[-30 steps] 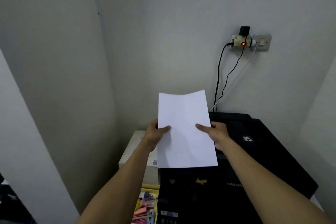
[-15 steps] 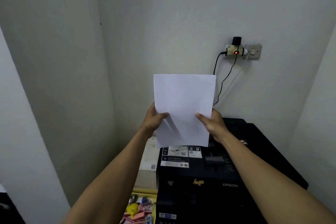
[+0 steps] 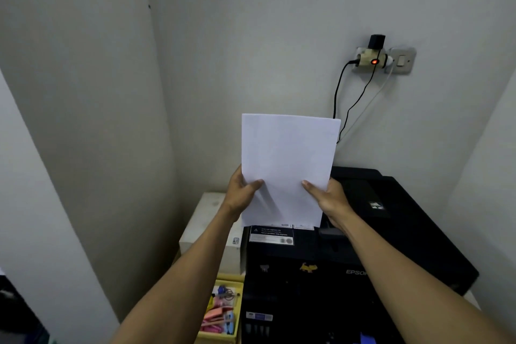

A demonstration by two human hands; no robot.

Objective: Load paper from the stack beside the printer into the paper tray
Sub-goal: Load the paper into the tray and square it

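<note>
You hold a batch of white paper [image 3: 287, 167] upright in front of you with both hands, its long edges running up and down and its top edge level with the lower stretch of the cables [image 3: 339, 98] on the wall. Your left hand [image 3: 241, 190] grips the left edge low down, thumb pressed across the front face and the other fingers hidden behind the sheets. Your right hand [image 3: 328, 198] clamps the right edge at much the same height, thumb on the front, fingers behind. The bottom edge of the paper hangs just above the black printer [image 3: 391, 232], over the white-labelled part at its back left; whether it touches the machine you cannot tell from here. The printer sits in a corner of pale walls, and a wall socket [image 3: 374, 60] with a red light glows above it to the right, the cables dropping down from it behind the printer. Just left of the printer stands a white box [image 3: 209, 226], touching or nearly touching its side, and in front of that box a yellow tray [image 3: 223, 335] holds small pink and blue office bits.
</note>
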